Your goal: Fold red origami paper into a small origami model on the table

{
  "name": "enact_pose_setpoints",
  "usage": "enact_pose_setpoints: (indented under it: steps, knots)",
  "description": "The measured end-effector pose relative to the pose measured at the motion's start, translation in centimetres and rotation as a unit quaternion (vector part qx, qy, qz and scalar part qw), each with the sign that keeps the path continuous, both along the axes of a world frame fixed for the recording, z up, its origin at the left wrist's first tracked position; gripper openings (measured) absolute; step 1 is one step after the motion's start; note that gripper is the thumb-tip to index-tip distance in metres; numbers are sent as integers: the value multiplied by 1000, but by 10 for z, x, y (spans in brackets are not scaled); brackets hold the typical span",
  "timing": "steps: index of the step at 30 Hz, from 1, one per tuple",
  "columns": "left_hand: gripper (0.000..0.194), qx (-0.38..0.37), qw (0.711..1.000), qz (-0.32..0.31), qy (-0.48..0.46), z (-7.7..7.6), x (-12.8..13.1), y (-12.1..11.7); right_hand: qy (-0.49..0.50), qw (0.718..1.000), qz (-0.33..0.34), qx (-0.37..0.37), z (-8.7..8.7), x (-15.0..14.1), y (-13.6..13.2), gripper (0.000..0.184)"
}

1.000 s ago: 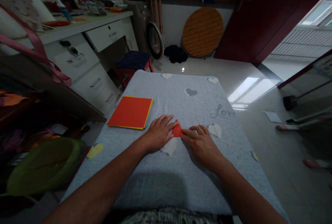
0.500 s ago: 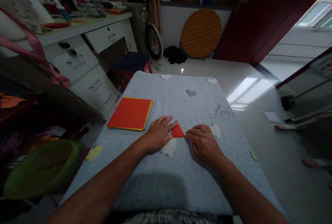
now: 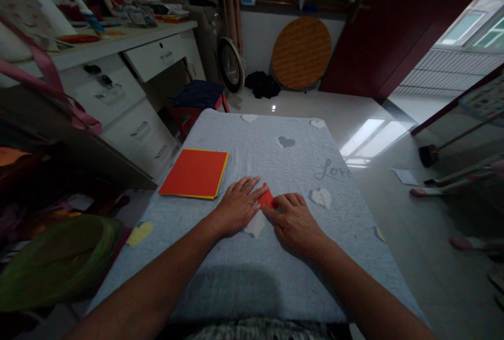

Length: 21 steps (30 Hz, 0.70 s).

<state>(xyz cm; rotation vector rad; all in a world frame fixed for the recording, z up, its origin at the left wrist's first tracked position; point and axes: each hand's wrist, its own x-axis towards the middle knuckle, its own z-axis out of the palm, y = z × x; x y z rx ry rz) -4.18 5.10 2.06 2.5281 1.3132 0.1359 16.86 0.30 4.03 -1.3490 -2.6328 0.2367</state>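
Note:
A small folded piece of red paper (image 3: 266,198) lies on the cloth-covered table between my two hands. My left hand (image 3: 239,204) rests flat with its fingers spread, its fingertips touching the left edge of the paper. Closed at the right corner of the paper is my right hand (image 3: 292,220), thumb and fingers pinching it and hiding that corner. Left of my left hand sits a stack of square coloured paper (image 3: 195,173), red on top with yellow and other colours showing at the edges.
The table (image 3: 232,287) wears a pale blue cloth with heart patterns. Beyond its far left corner stands a stool (image 3: 199,94). A white desk (image 3: 129,114) is at the left, near a green bin (image 3: 59,261). A round wooden board (image 3: 302,52) leans on the back wall.
My right hand first drew away to the right, showing the paper's pointed right corner, then came back left and took hold of that corner. My left hand has stayed on the paper.

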Motion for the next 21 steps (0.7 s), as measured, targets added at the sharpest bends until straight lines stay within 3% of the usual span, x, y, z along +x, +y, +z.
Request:
enact_pose_setpoints:
  steps: [13, 21]
  knots:
    - [55, -15, 1000, 3, -2, 1, 0, -1, 26, 1000, -7, 13, 1, 20, 6, 27]
    - [67, -14, 985, 63, -161, 2, -3, -1, 196, 979, -63, 15, -9, 13, 13, 15]
